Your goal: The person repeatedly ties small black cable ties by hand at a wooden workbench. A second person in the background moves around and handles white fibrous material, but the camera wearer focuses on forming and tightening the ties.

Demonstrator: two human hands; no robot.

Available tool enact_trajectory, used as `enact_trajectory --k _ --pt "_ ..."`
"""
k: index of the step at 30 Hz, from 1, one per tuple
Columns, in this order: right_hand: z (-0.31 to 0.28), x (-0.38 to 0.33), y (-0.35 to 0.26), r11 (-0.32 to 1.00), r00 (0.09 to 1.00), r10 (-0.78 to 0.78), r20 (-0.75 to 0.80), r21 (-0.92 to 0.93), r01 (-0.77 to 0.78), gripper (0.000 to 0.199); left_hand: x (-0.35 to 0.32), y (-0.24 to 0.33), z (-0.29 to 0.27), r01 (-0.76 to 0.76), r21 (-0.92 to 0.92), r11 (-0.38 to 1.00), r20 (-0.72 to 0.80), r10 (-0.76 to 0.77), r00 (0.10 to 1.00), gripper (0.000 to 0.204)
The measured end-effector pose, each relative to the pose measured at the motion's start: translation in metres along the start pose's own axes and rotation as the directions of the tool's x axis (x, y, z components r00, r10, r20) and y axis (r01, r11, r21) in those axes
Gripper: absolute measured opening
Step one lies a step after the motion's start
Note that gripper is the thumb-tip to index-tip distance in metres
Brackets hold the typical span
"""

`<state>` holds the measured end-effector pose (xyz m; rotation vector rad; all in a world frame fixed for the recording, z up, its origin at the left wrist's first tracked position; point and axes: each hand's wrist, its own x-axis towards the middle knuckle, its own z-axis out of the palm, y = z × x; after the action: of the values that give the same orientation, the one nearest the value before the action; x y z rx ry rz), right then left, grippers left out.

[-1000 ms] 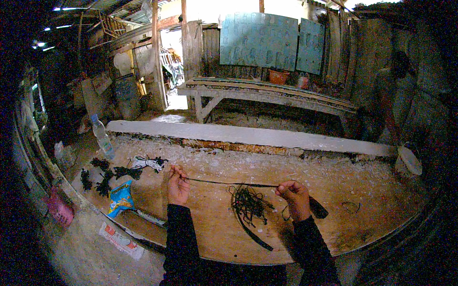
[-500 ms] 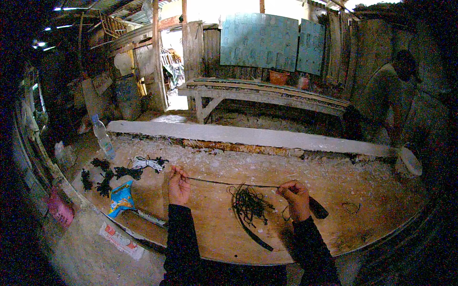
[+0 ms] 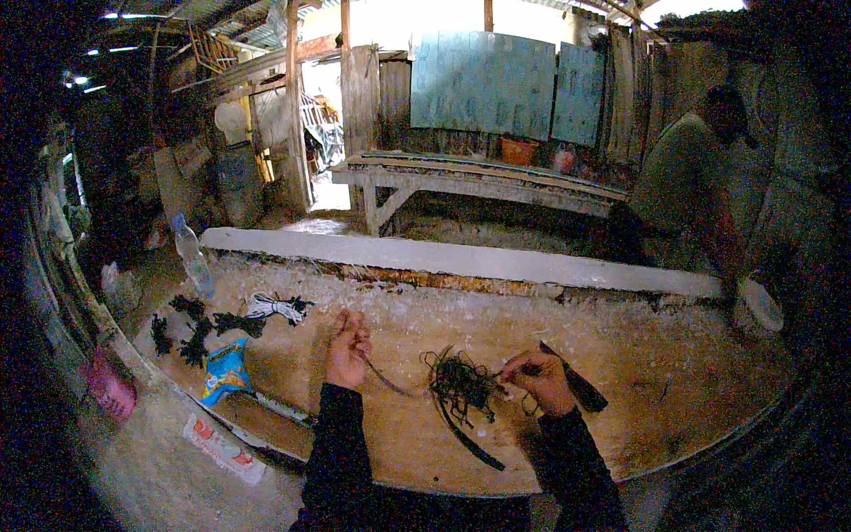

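Observation:
My left hand (image 3: 348,353) is closed on one end of a thin dark cord (image 3: 384,379), which droops toward a tangled pile of dark cords (image 3: 463,387) on the wooden tabletop (image 3: 399,443). At the pile's right edge, my right hand (image 3: 542,381) pinches what looks like a strand; its far end is lost in the tangle. A long dark flat piece (image 3: 578,381), tapered at one end, lies just beyond the right hand; its kind is unclear. A thicker curved dark strip (image 3: 470,443) runs along the near side of the pile.
Left on the table are black cord bundles (image 3: 197,341), a white cord bundle (image 3: 277,307), a blue packet (image 3: 226,371) and a clear bottle (image 3: 192,257). A whitish raised ledge (image 3: 461,257) borders the far side. Another person (image 3: 687,177) bends at the right, near a pale container (image 3: 761,301).
The cord stretched taut between my hands has gone slack. My right hand has moved left to the pile, and the left slightly right. The person at the right has shifted left.

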<state>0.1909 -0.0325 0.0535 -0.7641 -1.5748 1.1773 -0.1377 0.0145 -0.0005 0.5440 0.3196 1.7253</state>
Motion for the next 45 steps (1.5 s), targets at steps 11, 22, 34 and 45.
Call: enact_trajectory --k 11,22,34,45 --pt "0.017 -0.007 0.011 0.998 0.983 0.045 0.177 0.041 -0.053 0.014 -0.051 -0.069 0.077 0.333 0.556 0.762 0.196 -0.509 0.838 0.021" --pt "0.032 -0.01 0.002 0.997 0.998 0.06 0.03 0.043 -0.061 0.012 -0.06 -0.074 0.089 0.314 0.495 0.81 0.316 -0.505 0.803 0.025" --pt "0.036 -0.011 0.006 1.0 1.0 0.019 0.01 0.014 -0.019 0.013 -0.06 -0.08 0.086 0.295 0.519 0.802 0.32 -0.502 0.803 0.031" --pt "0.035 -0.013 -0.002 0.994 0.992 0.111 0.063 0.005 -0.111 0.021 -0.058 -0.078 0.085 0.296 0.587 0.754 0.317 -0.55 0.773 0.035"
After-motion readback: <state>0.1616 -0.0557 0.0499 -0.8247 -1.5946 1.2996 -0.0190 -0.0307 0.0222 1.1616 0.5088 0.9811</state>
